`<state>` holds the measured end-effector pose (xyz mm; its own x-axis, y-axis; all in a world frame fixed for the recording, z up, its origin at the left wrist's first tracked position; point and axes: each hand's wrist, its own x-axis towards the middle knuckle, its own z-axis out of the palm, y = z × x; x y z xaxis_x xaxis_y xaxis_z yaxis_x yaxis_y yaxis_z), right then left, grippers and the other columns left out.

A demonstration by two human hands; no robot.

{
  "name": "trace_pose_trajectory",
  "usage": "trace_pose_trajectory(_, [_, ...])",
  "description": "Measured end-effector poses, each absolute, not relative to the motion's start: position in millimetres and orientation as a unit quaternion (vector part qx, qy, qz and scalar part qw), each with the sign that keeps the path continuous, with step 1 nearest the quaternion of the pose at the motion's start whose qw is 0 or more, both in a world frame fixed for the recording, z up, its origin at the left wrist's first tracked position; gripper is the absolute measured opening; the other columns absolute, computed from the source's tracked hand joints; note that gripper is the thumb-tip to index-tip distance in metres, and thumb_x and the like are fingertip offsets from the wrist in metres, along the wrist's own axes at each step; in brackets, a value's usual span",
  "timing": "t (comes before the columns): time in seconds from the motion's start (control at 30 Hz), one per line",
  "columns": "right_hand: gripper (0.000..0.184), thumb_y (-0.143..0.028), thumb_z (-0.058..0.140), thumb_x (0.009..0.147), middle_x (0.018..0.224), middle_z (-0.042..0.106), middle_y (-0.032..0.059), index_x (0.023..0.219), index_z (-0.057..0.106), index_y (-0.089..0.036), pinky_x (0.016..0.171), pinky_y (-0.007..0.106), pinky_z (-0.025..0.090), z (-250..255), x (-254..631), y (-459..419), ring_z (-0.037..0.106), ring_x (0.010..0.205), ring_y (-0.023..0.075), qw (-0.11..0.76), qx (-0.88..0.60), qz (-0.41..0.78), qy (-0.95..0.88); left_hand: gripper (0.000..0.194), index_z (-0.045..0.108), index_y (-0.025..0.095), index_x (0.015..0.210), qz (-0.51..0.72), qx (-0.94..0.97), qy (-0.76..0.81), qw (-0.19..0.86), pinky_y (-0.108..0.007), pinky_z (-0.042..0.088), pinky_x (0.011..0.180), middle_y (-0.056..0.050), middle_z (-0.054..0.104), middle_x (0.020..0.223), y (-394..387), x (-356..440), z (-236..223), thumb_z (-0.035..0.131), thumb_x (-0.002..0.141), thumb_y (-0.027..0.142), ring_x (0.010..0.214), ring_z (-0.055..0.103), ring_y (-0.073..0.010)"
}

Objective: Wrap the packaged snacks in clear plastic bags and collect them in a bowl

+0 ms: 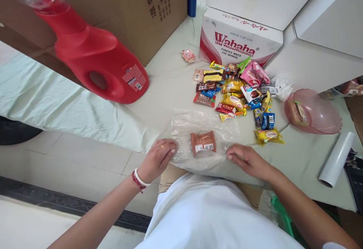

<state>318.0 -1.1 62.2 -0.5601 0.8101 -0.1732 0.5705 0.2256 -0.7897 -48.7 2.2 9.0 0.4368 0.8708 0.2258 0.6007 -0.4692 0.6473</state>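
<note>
A clear plastic bag (181,154) lies flat near the table's front edge. On it or inside it, I cannot tell which, rests a brown wrapped snack (203,142) with a barcode label. My left hand (161,155) is closed on the bag's left edge, thumb against the fingers. At the opposite edge my right hand (246,160) pinches the plastic between thumb and fingertips. Just beyond the bag spreads a pile of wrapped snacks (234,86) in several colours.
Behind the pile stands a Wahaha water carton (241,41). To the right are a pink translucent bowl (326,116) holding a snack and a roll of plastic (337,160). A large red jug (104,60) stands left, before a brown cardboard box (119,11).
</note>
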Motion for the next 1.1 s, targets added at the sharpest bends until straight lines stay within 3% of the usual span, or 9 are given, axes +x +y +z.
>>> trace_pose_trajectory(0.1, [0.028, -0.042, 0.048, 0.102, 0.078, 0.067, 0.0001, 0.093, 0.063, -0.02, 0.066, 0.025, 0.044, 66, 313, 25, 0.057, 0.069, 0.0144, 0.158, -0.514, 0.455, -0.71, 0.028, 0.064, 0.02, 0.1, 0.28, 0.739, 0.554, 0.26, -0.038, 0.054, 0.091, -0.008, 0.073, 0.1, 16, -50, 19, 0.042, 0.104, 0.037, 0.097, 0.069, -0.0214])
trace_pose_trajectory(0.17, [0.027, -0.043, 0.051, 0.099, 0.074, 0.065, -0.001, 0.091, 0.062, -0.02, 0.063, 0.025, 0.04, 63, 308, 41, 0.054, 0.065, 0.0138, 0.162, -0.548, 0.455, -0.684, 0.032, 0.06, 0.02, 0.12, 0.308, 0.727, 0.554, 0.265, -0.042, 0.053, 0.098, -0.011, 0.07, 0.116, 18, -52, 25, 0.046, 0.102, 0.042, 0.111, 0.066, -0.0244])
trace_pose_trajectory(0.33, [0.029, -0.047, 0.053, 0.092, 0.07, 0.061, -0.0016, 0.086, 0.063, -0.02, 0.059, 0.026, 0.035, 54, 301, 61, 0.047, 0.062, 0.0137, 0.149, -0.57, 0.471, -0.656, 0.084, 0.035, 0.028, 0.153, 0.305, 0.864, 0.349, 0.198, -0.062, 0.025, 0.123, -0.018, 0.052, 0.151, -4, -51, 17, 0.074, 0.084, 0.056, 0.143, 0.047, -0.0358])
trace_pose_trajectory(0.43, [0.032, -0.05, 0.055, 0.089, 0.07, 0.059, -0.0015, 0.084, 0.063, -0.02, 0.059, 0.026, 0.035, 50, 303, 63, 0.047, 0.063, 0.0141, 0.15, -0.579, 0.472, -0.647, 0.05, 0.055, 0.03, 0.137, 0.294, 0.884, 0.328, 0.157, -0.058, 0.033, 0.12, -0.013, 0.06, 0.144, -17, -43, 0, 0.072, 0.09, 0.036, 0.138, 0.053, -0.0321])
trace_pose_trajectory(0.53, [0.033, -0.05, 0.056, 0.087, 0.072, 0.059, -0.0012, 0.085, 0.064, -0.019, 0.061, 0.026, 0.036, 44, 306, 65, 0.048, 0.065, 0.0141, 0.149, -0.585, 0.473, -0.642, 0.013, 0.068, 0.025, 0.103, 0.324, 0.831, 0.396, 0.217, -0.042, 0.049, 0.103, -0.006, 0.075, 0.1, -17, -33, -7, 0.058, 0.096, 0.021, 0.114, 0.067, -0.023])
trace_pose_trajectory(0.63, [0.033, -0.05, 0.054, 0.088, 0.072, 0.059, -0.0014, 0.086, 0.064, -0.019, 0.06, 0.026, 0.036, 36, 309, 67, 0.048, 0.064, 0.0141, 0.136, -0.591, 0.469, -0.642, 0.018, 0.065, 0.022, 0.084, 0.328, 0.735, 0.544, 0.237, -0.04, 0.052, 0.091, -0.004, 0.07, 0.081, -2, -27, -7, 0.052, 0.097, 0.025, 0.098, 0.066, -0.0227])
trace_pose_trajectory(0.87, [0.025, -0.03, 0.046, 0.099, 0.095, 0.069, 0.0084, 0.101, 0.069, -0.019, 0.071, 0.031, 0.041, 63, 303, 60, 0.06, 0.088, 0.0231, 0.024, -0.595, 0.199, -0.778, 0.031, 0.061, 0.018, 0.107, 0.391, 0.505, 0.769, 0.016, -0.055, 0.043, 0.103, -0.013, 0.064, 0.112, 19, -50, 3, 0.067, 0.08, 0.032, 0.114, 0.055, -0.0332])
trace_pose_trajectory(1.0, [0.029, -0.028, 0.043, 0.103, 0.105, 0.069, 0.013, 0.107, 0.07, -0.017, 0.081, 0.035, 0.043, 91, 278, 74, 0.057, 0.104, 0.0282, 0.026, -0.554, 0.058, -0.83, 0.016, 0.065, 0.021, 0.097, 0.484, 0.584, 0.64, -0.125, -0.045, 0.047, 0.092, -0.007, 0.066, 0.095, -7, -34, 37, 0.06, 0.084, 0.013, 0.098, 0.062, -0.0259])
trace_pose_trajectory(1.1, [0.028, -0.023, 0.045, 0.103, 0.115, 0.068, 0.0131, 0.118, 0.067, -0.016, 0.09, 0.036, 0.044, 86, 247, 97, 0.055, 0.111, 0.0282, 0.015, -0.487, 0.067, -0.871, 0.036, 0.067, 0.023, 0.113, 0.413, 0.783, 0.465, -0.002, -0.037, 0.047, 0.082, -0.005, 0.074, 0.104, -22, 6, 50, 0.055, 0.085, 0.004, 0.093, 0.065, -0.0201])
